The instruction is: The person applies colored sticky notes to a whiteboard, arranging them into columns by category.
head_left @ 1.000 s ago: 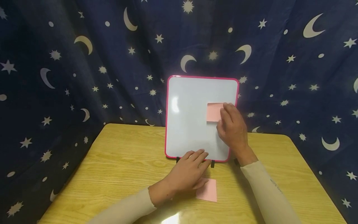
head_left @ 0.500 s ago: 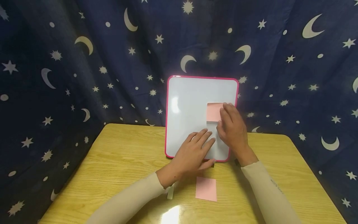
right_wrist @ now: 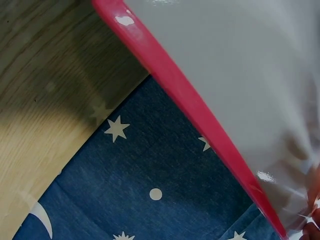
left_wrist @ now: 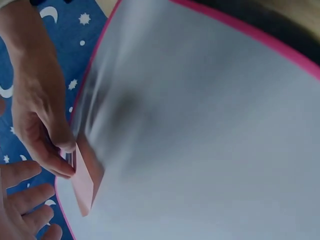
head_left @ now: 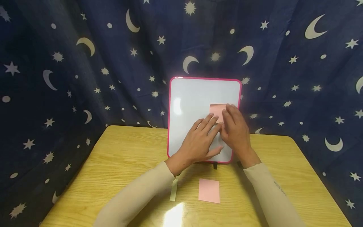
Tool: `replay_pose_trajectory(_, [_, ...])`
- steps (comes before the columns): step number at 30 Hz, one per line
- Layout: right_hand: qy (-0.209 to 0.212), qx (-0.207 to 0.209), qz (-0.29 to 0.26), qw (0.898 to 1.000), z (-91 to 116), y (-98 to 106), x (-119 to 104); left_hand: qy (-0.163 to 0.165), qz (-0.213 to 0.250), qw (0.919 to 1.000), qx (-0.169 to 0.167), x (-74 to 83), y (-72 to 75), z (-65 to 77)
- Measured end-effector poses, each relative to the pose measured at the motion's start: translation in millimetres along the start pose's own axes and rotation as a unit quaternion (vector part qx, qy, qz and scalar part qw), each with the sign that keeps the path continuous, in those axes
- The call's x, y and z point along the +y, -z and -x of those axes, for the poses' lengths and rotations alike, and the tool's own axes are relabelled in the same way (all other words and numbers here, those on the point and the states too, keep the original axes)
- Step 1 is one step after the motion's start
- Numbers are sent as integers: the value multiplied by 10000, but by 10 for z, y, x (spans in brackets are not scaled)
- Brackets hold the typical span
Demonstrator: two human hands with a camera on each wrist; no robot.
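A white board (head_left: pixel 187 101) with a pink rim stands upright on the table. My right hand (head_left: pixel 236 134) pinches the right edge of a pink sticky note (head_left: pixel 217 108) at the board's right side; the thumb and fingers on that edge show in the left wrist view, where the note (left_wrist: pixel 84 187) stands out at an angle from the board. My left hand (head_left: pixel 199 142) is in front of the board, fingers spread and fairly straight, fingertips over the note's lower left part. Whether they touch it I cannot tell. The right wrist view shows only some fingertips (right_wrist: pixel 312 227) at its corner.
Another pink sticky note (head_left: pixel 209 191) lies on the wooden table (head_left: pixel 130 151) below the board. A narrow pale yellow-green strip (head_left: pixel 174 190) lies left of it. A black stand foot (head_left: pixel 215 165) pokes out under the board. A dark blue curtain (head_left: pixel 158 63) surrounds the table.
My left hand has risen from near the lower sticky note up to the one on the board, uncovering the lower note and the pale strip. My right hand has barely moved.
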State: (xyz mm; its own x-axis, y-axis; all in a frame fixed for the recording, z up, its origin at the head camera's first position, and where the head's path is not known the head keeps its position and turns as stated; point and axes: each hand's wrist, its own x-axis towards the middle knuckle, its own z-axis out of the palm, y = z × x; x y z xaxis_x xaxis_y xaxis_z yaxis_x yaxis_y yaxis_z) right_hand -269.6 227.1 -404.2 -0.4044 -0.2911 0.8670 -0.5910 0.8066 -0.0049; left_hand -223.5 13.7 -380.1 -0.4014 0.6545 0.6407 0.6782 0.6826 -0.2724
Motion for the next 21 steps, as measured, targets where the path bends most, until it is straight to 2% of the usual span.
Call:
replay_pose_trajectory(5, [77,79,-52,9999,-11,-14,6,93,-262,9996,86,-60,-64,-123])
replay_pose_trajectory(11, [65,33,-43,10000,-2,-12,-1,208,-512,9985,-39,-104,-145,-232])
replay_pose_trajectory(21, [127,-167,72,9998,-5,18,13,214,-483,9985,-123,-131,-281,-407])
